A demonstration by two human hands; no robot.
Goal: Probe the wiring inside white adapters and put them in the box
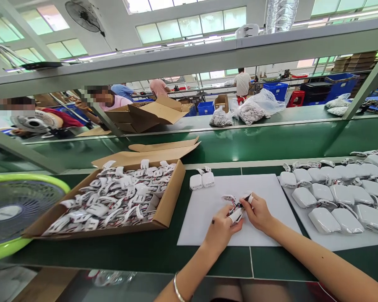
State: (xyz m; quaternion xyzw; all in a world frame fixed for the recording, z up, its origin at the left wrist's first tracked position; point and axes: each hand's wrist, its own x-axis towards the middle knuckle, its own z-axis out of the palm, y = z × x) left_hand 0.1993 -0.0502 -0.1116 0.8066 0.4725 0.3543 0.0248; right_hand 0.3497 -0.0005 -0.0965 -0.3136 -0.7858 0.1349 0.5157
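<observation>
In a bright room (195, 25), a white mat (192, 235) lies on a green bench (129, 251). Over the mat, the left hand (219, 230) holds a white part (236, 215); the right hand (258, 213) pinches a dark bit (239, 205). This looks like fiddly two-hand work; the next move may need gentleness.

No lettering or number is legible; any marking on the fan hub (5, 212), well left of the left hand (221, 228), is blurred.
</observation>
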